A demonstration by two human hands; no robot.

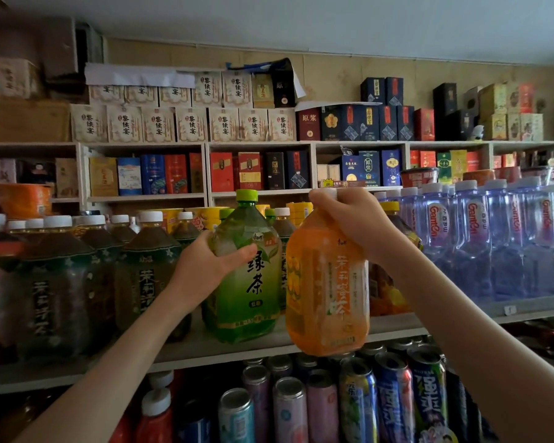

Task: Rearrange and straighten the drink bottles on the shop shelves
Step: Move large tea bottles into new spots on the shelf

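The orange bottle (327, 282) hangs upright just off the front edge of the shelf (205, 350), with the right hand (349, 219) curled round its neck from above. Its slot seems to lie straight behind it, beside the green bottle (247, 282). That one stands on the shelf, the left hand (211, 260) gripping its shoulder. Both look full. Water bottles (474, 235) stand to the right.

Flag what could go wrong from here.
1. The orange tea bottle hangs from the right hand by its neck, with its base in front of the shelf edge; a slip could drop it onto the cans below.
2. The left hand grips the green tea bottle right beside it; setting down may knock it.
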